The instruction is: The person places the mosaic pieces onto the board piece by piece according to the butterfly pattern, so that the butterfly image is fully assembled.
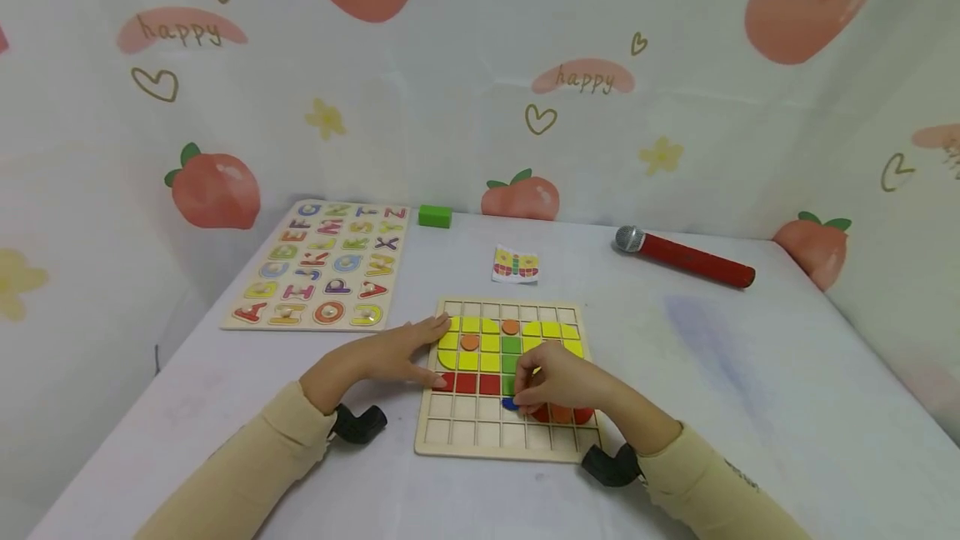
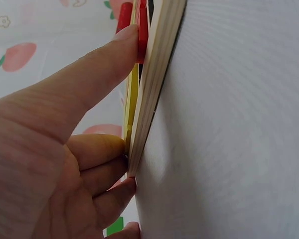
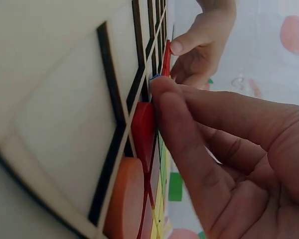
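Observation:
A wooden grid board (image 1: 476,437) lies on the table, partly filled with yellow, green, red and orange pieces. My right hand (image 1: 558,377) is over its right half, thumb and forefinger pinching a small blue piece (image 1: 510,404) at the cell below the green column (image 1: 510,346). In the right wrist view only a sliver of the blue piece (image 3: 155,77) shows past the fingertips. My left hand (image 1: 393,352) rests at the board's left edge, fingers spread, its thumb on a red square (image 2: 142,40) and its other fingertips by the yellow pieces (image 1: 470,360). Some right-side pieces are hidden behind my right hand.
Behind the board lies a small pattern card (image 1: 515,265) with a butterfly-like picture. An alphabet puzzle board (image 1: 258,277) is at the back left, beside a green block (image 1: 435,217). A red microphone (image 1: 686,257) lies at the back right. A printed curtain (image 1: 465,107) hangs behind the table.

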The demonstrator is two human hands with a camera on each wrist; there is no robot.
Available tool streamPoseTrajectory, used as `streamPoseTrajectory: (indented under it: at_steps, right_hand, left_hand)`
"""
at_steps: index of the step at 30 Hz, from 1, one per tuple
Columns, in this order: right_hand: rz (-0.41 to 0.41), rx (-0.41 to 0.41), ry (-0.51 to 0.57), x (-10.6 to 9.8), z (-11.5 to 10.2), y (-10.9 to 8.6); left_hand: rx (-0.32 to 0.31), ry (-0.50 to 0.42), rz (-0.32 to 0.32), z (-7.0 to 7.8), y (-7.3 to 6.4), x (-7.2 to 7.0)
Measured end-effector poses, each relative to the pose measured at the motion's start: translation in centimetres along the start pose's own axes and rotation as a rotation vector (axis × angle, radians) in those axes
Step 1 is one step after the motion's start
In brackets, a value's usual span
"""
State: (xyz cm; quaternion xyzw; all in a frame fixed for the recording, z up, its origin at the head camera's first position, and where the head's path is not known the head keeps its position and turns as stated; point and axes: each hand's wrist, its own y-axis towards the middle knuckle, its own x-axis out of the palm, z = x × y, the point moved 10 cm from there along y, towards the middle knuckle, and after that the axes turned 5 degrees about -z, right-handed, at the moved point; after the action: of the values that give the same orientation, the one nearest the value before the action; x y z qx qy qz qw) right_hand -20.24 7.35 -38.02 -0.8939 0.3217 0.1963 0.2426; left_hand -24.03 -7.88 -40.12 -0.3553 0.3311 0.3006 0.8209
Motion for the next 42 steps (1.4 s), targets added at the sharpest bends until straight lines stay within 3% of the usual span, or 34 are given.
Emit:
streamPoseTrajectory:
  at_steps: [11,15,22,29,35,42]
  right_hand:
    - [0.033,-0.003,-0.186,0.0,-0.4,-0.1]
    - [0.05,-0.02,-0.22,0.2,-0.6,0.1]
    - [0.055,-0.007,-0.242,0.2,-0.6,0.1]
    - [0.049,-0.024,-0.233,-0.4,-0.9,-0.2]
    - [0.089,0.05,-0.207,-2.2,0.1,-1.9]
    - [0.149,0.153,-0.177,-4.6,2.7,-5.4]
  left_hand:
    - [-0.01,-0.011,-0.001,-0.2,0.0,0.0]
    - [0.013,-0.012,-0.005,0.1,0.0,-0.1]
    - [0.03,-0.011,-0.006,0.4,0.1,-0.1]
    - [0.006,-0.01,-0.005,0.1,0.1,0.1]
    - [0.004,-0.003,-0.009,0.0,0.1,0.1]
    - [0.02,-0.004,-0.011,0.2,0.0,0.0]
